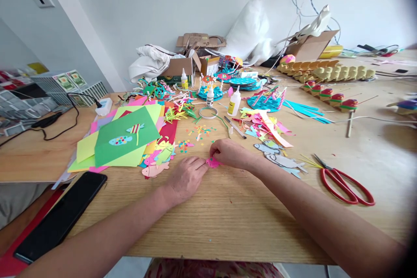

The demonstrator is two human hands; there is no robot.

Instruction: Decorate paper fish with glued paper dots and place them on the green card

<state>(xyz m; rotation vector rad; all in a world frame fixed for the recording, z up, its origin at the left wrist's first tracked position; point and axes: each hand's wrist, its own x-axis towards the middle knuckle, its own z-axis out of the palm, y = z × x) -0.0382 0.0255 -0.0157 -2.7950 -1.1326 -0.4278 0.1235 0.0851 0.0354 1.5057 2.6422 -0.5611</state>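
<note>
A small bright pink paper fish (213,163) lies on the wooden table between my hands. My left hand (188,178) rests flat, its fingers stretched out and the fingertips touching the fish's left edge. Over the fish's right side, the fingers of my right hand (226,153) are curled into a pinch; whatever is between the fingertips is hidden. Just beyond are scattered paper dots (202,130) in several colours. Left of my left hand lies a pile of cut paper fish (159,156). Grey and blue paper fish (280,158) lie right of my right hand.
Red-handled scissors (347,184) lie at right, a black phone (61,217) at left. Coloured paper sheets (127,134) are stacked at left. Glue bottles (233,102), a tape roll (207,113), paper scraps (263,124) and blue crafted pieces (267,100) stand farther back. Another person's arm (29,221) shows at left.
</note>
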